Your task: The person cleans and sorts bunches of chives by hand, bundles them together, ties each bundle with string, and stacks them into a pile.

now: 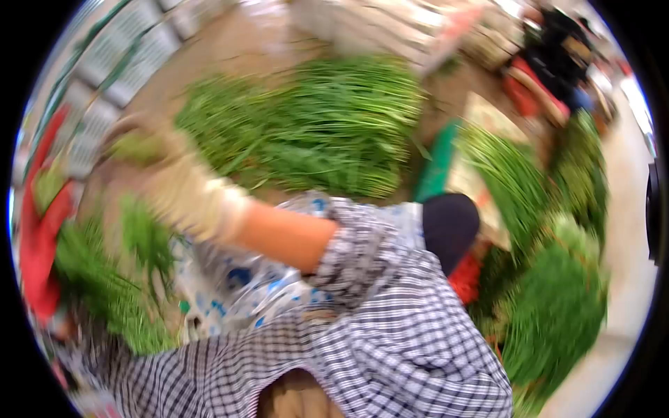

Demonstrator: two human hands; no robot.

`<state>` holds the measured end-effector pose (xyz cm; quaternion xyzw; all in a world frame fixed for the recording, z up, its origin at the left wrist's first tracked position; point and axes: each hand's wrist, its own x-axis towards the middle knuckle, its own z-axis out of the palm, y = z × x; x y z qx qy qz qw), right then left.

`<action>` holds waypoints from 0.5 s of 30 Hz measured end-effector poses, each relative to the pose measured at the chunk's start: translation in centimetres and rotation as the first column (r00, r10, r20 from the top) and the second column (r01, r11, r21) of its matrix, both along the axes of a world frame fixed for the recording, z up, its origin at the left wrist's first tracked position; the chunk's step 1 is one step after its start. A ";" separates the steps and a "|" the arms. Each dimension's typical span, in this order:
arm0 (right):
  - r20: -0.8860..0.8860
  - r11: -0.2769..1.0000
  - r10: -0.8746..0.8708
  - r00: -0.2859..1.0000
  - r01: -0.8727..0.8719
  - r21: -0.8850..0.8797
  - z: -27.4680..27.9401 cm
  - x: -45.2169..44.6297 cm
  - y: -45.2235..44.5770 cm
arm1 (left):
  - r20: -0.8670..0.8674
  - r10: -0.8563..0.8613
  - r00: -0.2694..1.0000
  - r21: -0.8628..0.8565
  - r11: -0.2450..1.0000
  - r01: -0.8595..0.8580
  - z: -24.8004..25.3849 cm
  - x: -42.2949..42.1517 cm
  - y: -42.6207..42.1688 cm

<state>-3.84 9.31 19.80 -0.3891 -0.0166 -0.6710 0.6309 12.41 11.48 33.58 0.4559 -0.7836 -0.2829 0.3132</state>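
Observation:
My right hand (167, 174), in a cream glove, reaches across to the left. Its fingers are smeared by motion. Just below it is a small blurred bunch of chive-like greens (146, 237); whether the hand grips it is unclear. More loose greens (104, 285) lie beneath, at the left. Beyond my forearm spreads a wide pile of long thin greens (334, 125). My left arm's checked sleeve (90, 362) shows at lower left, but I cannot make out that hand's fingers. A blurred red shape (42, 244) stands near its end, perhaps a glove or cloth.
White plastic sheeting with blue marks (237, 285) lies by my lap. Stacked light crates (122, 56) stand at upper left, a pale box (390, 28) at the back. Bundled greens (557, 306) are heaped at right. Another person (557, 56) is at upper right.

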 end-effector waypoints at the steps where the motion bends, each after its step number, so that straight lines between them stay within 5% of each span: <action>1: -0.028 0.997 0.078 0.997 -0.078 -0.010 -3.0 0.3 -1.3 | -0.059 -0.003 0.998 0.197 0.980 0.015 -0.1 -1.0 0.6; 2: -0.207 0.997 -0.045 0.977 0.031 -0.069 -5.0 0.4 -1.7 | -0.122 0.009 0.993 0.366 0.930 0.037 -1.0 -1.8 0.9; 3: 0.160 0.917 0.276 0.948 -0.309 0.251 -5.3 -0.2 0.7 | -0.190 0.029 0.981 0.496 0.866 0.070 -2.5 -2.4 0.6; 5: 0.241 0.856 0.217 0.946 -0.303 0.418 -8.4 -1.0 2.5 | -0.354 0.027 0.935 0.702 0.669 0.246 -9.3 -1.3 -1.8; 9: 0.116 0.675 0.298 0.947 -0.296 0.676 -16.8 -6.2 5.8 | -0.533 0.208 0.820 0.797 0.449 0.404 -22.7 -6.3 -1.2; 13: -0.052 0.649 0.126 0.991 -0.042 0.759 -18.1 -9.2 8.2 | -0.631 0.257 0.732 0.693 0.610 0.384 -31.8 -10.7 0.3; 15: -0.081 0.640 0.190 0.979 -0.060 0.766 -18.6 -10.3 8.9 | -0.610 0.192 0.769 0.485 0.857 0.171 -33.0 -11.2 1.6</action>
